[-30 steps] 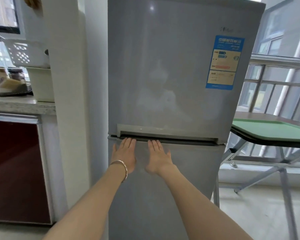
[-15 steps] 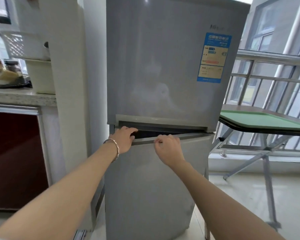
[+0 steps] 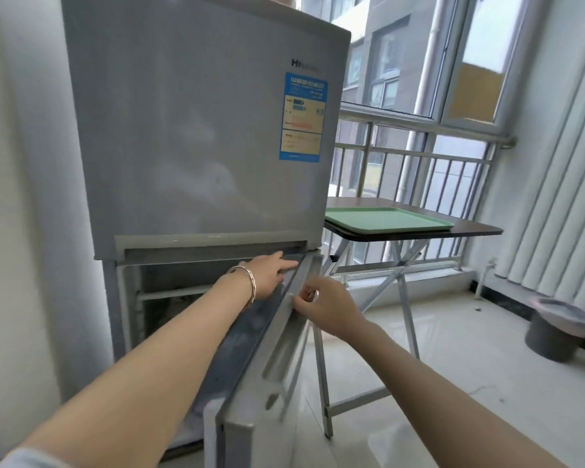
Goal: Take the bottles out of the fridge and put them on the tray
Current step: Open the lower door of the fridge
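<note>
Grey metal fridge [image 3: 196, 130] stands before you, and its lower door [image 3: 267, 352] is swung open toward you. Your left hand [image 3: 267, 273] lies on the inner side of the door near its top edge, fingers stretched out flat. Your right hand [image 3: 328, 309] pinches that top edge with curled fingers. No bottles can be seen in the dim compartment. To the right, the green tray [image 3: 385, 219] lies on a folding table [image 3: 470, 228].
</note>
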